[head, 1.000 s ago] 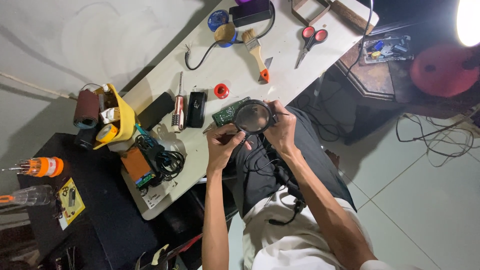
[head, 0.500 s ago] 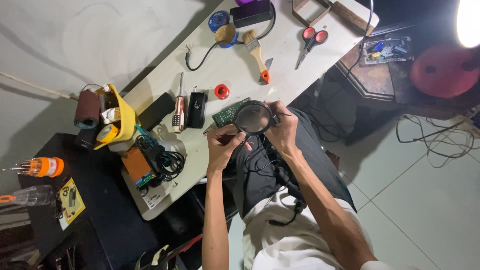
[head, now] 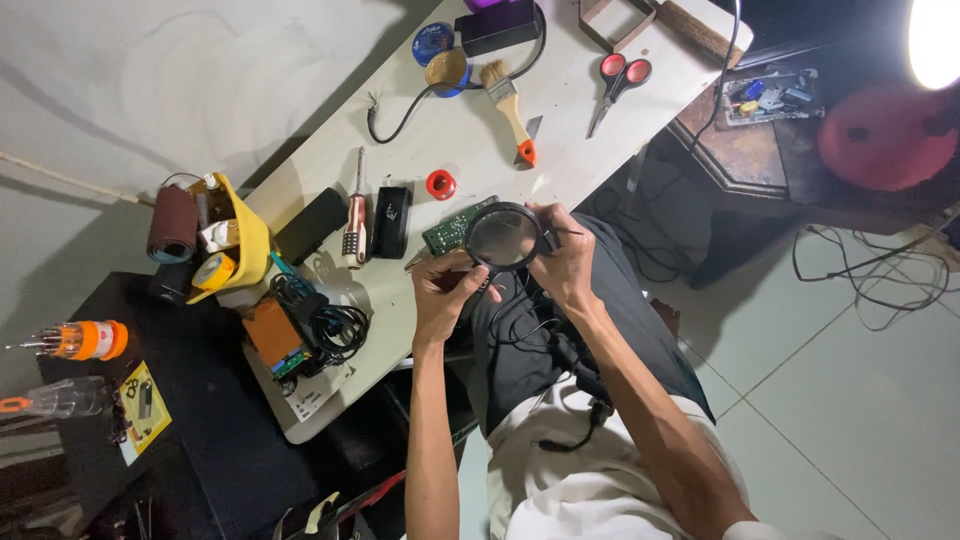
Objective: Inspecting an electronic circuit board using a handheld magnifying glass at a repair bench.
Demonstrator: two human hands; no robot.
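Note:
A round black-rimmed magnifying glass [head: 503, 237] is held at the near edge of the white table [head: 575, 120], just over a green circuit board [head: 449, 229]. My left hand [head: 446, 295] grips its dark handle from below. Fingers of my right hand [head: 565, 262] pinch the rim on the lens's right side. Part of the board is hidden under the lens. Black cables [head: 535, 330] hang across my lap below the hands.
On the table lie a red tape roll [head: 440, 184], a black box [head: 391, 221], a screwdriver [head: 355, 225], a brush [head: 510, 105] and red scissors [head: 615, 85]. A yellow bin [head: 245, 240] and an orange meter [head: 275, 335] sit left. A lamp [head: 935, 40] glares top right.

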